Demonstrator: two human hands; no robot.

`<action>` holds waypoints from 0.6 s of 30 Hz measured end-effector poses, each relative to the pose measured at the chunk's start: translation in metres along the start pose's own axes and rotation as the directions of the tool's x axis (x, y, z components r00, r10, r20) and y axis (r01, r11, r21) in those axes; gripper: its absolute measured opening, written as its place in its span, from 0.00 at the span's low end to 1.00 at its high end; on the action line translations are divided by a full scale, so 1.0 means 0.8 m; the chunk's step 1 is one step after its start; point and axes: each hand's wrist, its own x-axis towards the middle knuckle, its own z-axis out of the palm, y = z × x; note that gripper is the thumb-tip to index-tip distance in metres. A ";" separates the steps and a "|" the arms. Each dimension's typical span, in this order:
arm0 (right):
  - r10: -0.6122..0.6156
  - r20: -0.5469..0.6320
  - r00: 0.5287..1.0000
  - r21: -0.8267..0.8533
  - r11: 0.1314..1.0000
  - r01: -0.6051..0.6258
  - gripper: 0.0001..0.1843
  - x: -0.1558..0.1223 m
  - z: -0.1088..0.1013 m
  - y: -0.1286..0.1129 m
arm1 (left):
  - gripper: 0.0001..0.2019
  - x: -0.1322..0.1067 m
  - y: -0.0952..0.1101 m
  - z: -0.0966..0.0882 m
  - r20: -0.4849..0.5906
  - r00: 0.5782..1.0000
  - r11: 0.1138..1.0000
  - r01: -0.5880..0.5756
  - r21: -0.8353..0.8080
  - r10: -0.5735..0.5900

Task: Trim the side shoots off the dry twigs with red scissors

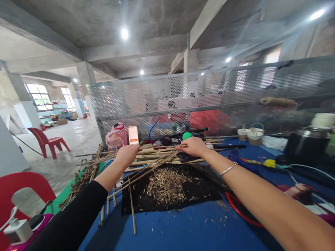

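Note:
My right hand (194, 146) is closed, its fingertips pinching the upper end of several thin dry stalks (155, 164). The stalks slant down to the left across the table. My left hand (128, 154) is at the lower edge of a lit phone (133, 135) standing upright; its fingers are mostly hidden, and I cannot tell whether it touches the phone or holds anything. Between and below the hands, a heap of small pale brown dry pieces (168, 186) lies on a black cloth (204, 194). More sticks (147, 157) lie crosswise behind it.
A perforated metal screen (153, 95) stands behind the blue table (165, 235). Leafy dry stalks (86, 179) lie at left, near a power strip (27, 235) and red chair (22, 183). A green ball (186, 135), small baskets (255, 135) and a dark flask (308, 144) stand behind and right.

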 end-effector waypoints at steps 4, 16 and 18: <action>0.013 0.009 1.000 0.024 1.000 -0.013 0.28 0.008 -0.006 -0.010 | 0.13 0.002 0.022 -0.002 0.010 0.992 0.993 0.122 0.003 -0.122; -0.081 -0.023 0.996 -0.003 0.997 0.081 0.18 -0.007 -0.021 -0.089 | 0.16 0.032 -0.025 -0.003 0.098 0.941 0.924 0.338 -0.181 -0.325; -0.299 -0.067 0.952 -0.042 0.954 0.297 0.13 -0.013 -0.020 -0.103 | 0.17 0.031 -0.016 -0.005 0.228 0.950 0.904 0.282 -0.322 -0.215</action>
